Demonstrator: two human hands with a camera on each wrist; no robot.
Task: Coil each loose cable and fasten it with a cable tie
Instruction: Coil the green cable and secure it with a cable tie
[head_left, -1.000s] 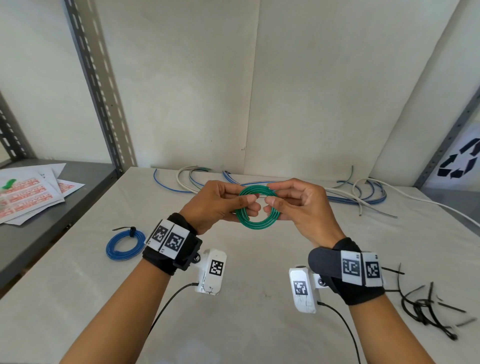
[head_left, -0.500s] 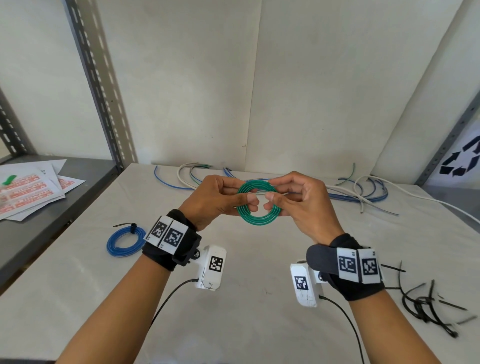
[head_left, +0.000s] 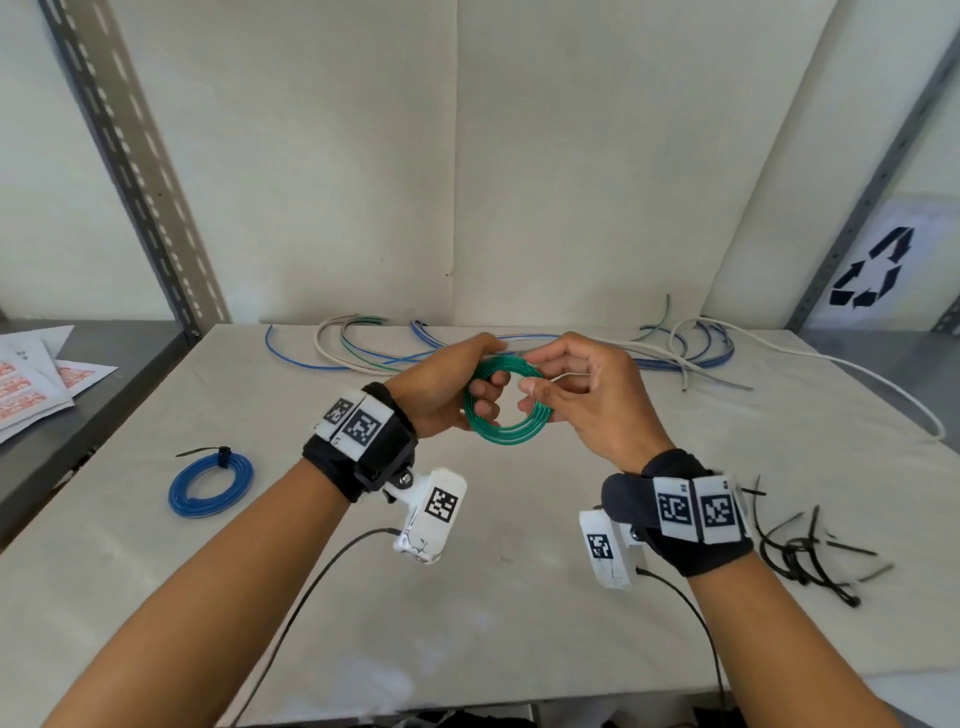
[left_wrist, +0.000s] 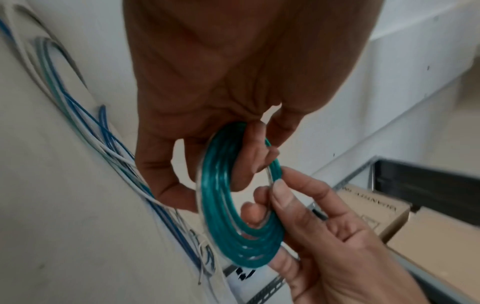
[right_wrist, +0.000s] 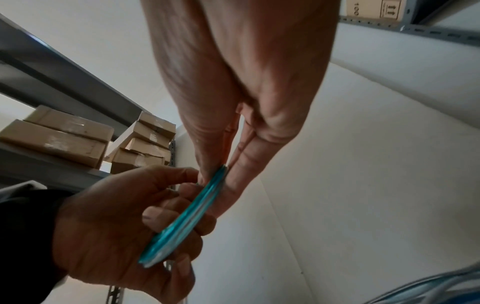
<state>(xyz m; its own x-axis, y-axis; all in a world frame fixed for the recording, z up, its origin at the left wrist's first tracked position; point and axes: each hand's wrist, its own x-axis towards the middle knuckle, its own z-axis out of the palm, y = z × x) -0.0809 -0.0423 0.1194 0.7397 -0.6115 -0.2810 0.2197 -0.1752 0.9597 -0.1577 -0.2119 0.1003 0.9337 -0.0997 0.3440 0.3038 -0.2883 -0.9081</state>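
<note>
A green cable coil (head_left: 506, 431) is held above the table between both hands. My left hand (head_left: 483, 400) grips its left side, with fingers curled through the hole, as the left wrist view shows on the coil (left_wrist: 221, 205). My right hand (head_left: 530, 389) pinches the right rim between thumb and forefinger. A thin pale strand (head_left: 566, 375) runs from that pinch into the right palm; I cannot tell what it is. The right wrist view shows the coil (right_wrist: 187, 222) edge-on, pinched at its top by my right fingers (right_wrist: 233, 185).
A blue coil (head_left: 210, 486) bound with a black tie lies on the table (head_left: 519, 597) at the left. Loose blue, white and green cables (head_left: 363, 351) sprawl along the back edge. Several black cable ties (head_left: 810, 556) are piled at the right. Papers (head_left: 31, 384) lie on the left shelf.
My left hand has changed its hold from pinching the coil's upper rim to curling its fingers through the hole. The right pinch stays on the right rim.
</note>
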